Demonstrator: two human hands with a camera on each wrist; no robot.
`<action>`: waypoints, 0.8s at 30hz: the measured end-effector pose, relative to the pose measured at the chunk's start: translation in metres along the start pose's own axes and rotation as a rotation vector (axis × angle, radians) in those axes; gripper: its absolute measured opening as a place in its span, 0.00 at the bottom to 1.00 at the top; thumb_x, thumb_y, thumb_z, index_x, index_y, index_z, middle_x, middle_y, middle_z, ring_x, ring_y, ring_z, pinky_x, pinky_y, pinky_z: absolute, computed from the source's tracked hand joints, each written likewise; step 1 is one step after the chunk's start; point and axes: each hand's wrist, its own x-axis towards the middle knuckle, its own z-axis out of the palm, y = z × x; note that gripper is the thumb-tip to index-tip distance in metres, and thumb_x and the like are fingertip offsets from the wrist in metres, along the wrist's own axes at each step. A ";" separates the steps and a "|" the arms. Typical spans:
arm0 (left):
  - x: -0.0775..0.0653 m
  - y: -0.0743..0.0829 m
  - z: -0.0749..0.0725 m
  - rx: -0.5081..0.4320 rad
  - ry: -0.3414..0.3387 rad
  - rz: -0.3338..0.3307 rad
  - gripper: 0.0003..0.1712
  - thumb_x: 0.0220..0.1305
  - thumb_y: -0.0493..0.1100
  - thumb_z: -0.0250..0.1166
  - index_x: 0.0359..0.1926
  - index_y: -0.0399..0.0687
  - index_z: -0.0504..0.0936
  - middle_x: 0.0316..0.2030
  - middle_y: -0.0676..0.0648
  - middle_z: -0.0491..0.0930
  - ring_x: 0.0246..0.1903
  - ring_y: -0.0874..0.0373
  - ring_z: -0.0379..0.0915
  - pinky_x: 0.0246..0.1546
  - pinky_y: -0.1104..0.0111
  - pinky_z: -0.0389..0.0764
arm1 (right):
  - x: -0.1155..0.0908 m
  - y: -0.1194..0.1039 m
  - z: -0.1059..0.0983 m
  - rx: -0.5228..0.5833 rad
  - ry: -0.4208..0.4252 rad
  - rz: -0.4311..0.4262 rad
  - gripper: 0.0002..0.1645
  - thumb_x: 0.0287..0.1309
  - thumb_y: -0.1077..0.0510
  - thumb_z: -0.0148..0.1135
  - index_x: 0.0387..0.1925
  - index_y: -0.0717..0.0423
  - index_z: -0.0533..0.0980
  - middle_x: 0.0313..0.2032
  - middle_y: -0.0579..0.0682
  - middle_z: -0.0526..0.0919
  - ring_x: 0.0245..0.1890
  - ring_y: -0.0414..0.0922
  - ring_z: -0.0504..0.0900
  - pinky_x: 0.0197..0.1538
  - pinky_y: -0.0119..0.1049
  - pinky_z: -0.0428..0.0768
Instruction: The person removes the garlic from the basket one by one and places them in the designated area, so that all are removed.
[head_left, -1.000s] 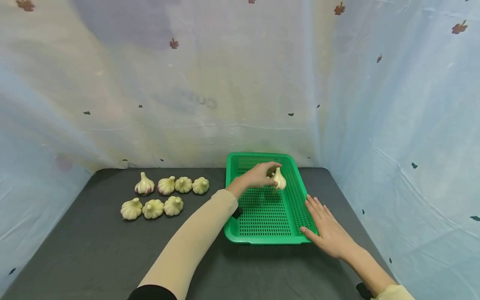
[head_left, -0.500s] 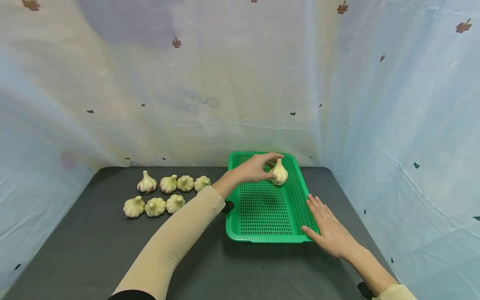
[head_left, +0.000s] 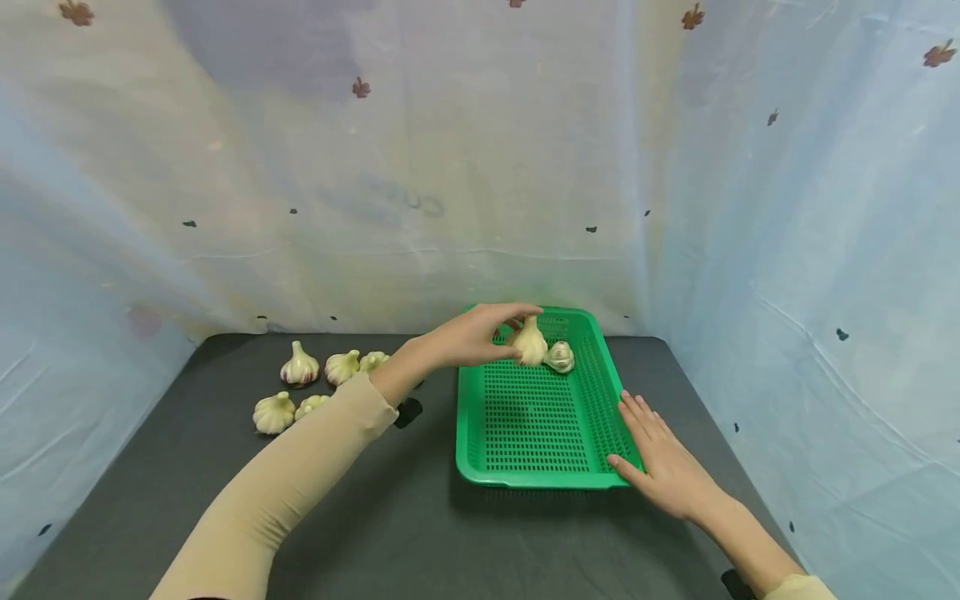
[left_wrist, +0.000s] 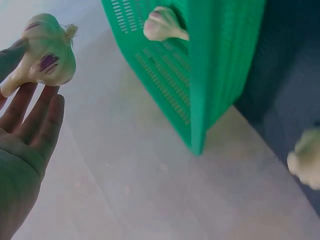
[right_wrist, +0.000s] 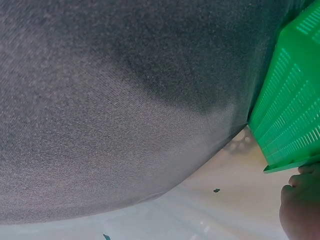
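My left hand (head_left: 480, 335) pinches a pale garlic bulb (head_left: 530, 343) by its stem, above the far part of a green perforated plastic basket (head_left: 471, 433). In the left wrist view this bulb (left_wrist: 47, 52) shows purple streaks and a root tuft, held between thumb and fingertips. A second garlic bulb (head_left: 559, 357) lies inside the basket, just right of the held one. My right hand (head_left: 667, 467) rests against the basket's right rim near the front corner, fingers straight. Only part of that hand (right_wrist: 302, 205) shows in the right wrist view, beside the basket rim.
Several garlic bulbs (head_left: 300, 364) sit in two rows on the dark tabletop (head_left: 360, 517), left of the basket. My left forearm (head_left: 292, 492) hides some of them. A pale patterned sheet (head_left: 480, 167) hangs behind and at both sides.
My left hand has moved left over the basket, carrying the garlic bulb with it. The bulb in the basket has come clearly into view. The right hand stays at the rim.
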 end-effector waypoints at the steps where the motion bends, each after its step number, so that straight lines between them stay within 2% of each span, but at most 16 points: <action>1: -0.004 0.000 -0.002 0.010 -0.008 0.002 0.40 0.69 0.39 0.71 0.78 0.52 0.66 0.70 0.52 0.72 0.62 0.58 0.75 0.48 0.61 0.81 | 0.000 0.001 0.000 0.003 -0.004 0.003 0.50 0.76 0.40 0.56 0.82 0.64 0.49 0.82 0.60 0.47 0.82 0.61 0.43 0.80 0.35 0.32; 3: -0.011 -0.001 -0.007 0.023 -0.020 0.012 0.40 0.69 0.39 0.72 0.78 0.51 0.66 0.70 0.51 0.73 0.62 0.56 0.75 0.48 0.58 0.82 | 0.000 0.002 0.000 0.002 -0.010 0.012 0.50 0.76 0.39 0.56 0.82 0.64 0.49 0.82 0.59 0.46 0.82 0.61 0.43 0.81 0.35 0.32; 7: -0.027 -0.009 -0.013 0.076 -0.035 0.021 0.40 0.68 0.38 0.72 0.77 0.49 0.67 0.69 0.50 0.74 0.61 0.56 0.76 0.50 0.58 0.83 | 0.000 0.002 0.001 -0.005 -0.006 0.010 0.50 0.76 0.40 0.56 0.82 0.63 0.48 0.82 0.60 0.46 0.81 0.62 0.44 0.81 0.37 0.33; 12: -0.051 -0.022 -0.018 0.156 -0.063 -0.004 0.39 0.69 0.39 0.72 0.77 0.49 0.67 0.68 0.50 0.75 0.59 0.57 0.76 0.46 0.63 0.82 | -0.001 0.001 0.002 -0.006 -0.004 0.007 0.50 0.76 0.40 0.56 0.82 0.64 0.48 0.82 0.60 0.46 0.82 0.62 0.43 0.79 0.31 0.30; 14: -0.062 -0.027 -0.021 0.170 -0.074 -0.025 0.38 0.69 0.39 0.72 0.77 0.48 0.68 0.66 0.49 0.77 0.59 0.56 0.77 0.48 0.61 0.83 | -0.001 0.001 0.002 -0.006 -0.003 0.008 0.50 0.76 0.40 0.56 0.82 0.64 0.48 0.82 0.60 0.47 0.82 0.61 0.43 0.80 0.34 0.31; 16: -0.073 -0.033 -0.022 0.185 -0.082 -0.046 0.39 0.69 0.40 0.72 0.77 0.48 0.68 0.65 0.48 0.77 0.59 0.55 0.77 0.52 0.59 0.82 | -0.002 0.001 0.003 -0.011 -0.001 0.009 0.50 0.76 0.40 0.56 0.82 0.64 0.49 0.82 0.60 0.47 0.82 0.61 0.44 0.82 0.40 0.36; 20: -0.092 -0.048 -0.025 0.197 -0.080 -0.081 0.39 0.68 0.41 0.73 0.77 0.48 0.68 0.63 0.49 0.78 0.58 0.56 0.77 0.55 0.56 0.82 | -0.001 0.001 0.003 -0.020 0.005 0.009 0.50 0.76 0.40 0.57 0.82 0.64 0.49 0.82 0.60 0.47 0.81 0.62 0.44 0.82 0.51 0.43; 24: -0.110 -0.061 -0.026 0.200 -0.082 -0.117 0.39 0.68 0.41 0.73 0.76 0.47 0.69 0.62 0.49 0.79 0.58 0.55 0.77 0.52 0.58 0.82 | 0.000 0.002 0.002 -0.025 0.010 0.000 0.50 0.76 0.40 0.56 0.82 0.63 0.48 0.82 0.60 0.47 0.81 0.62 0.45 0.82 0.47 0.41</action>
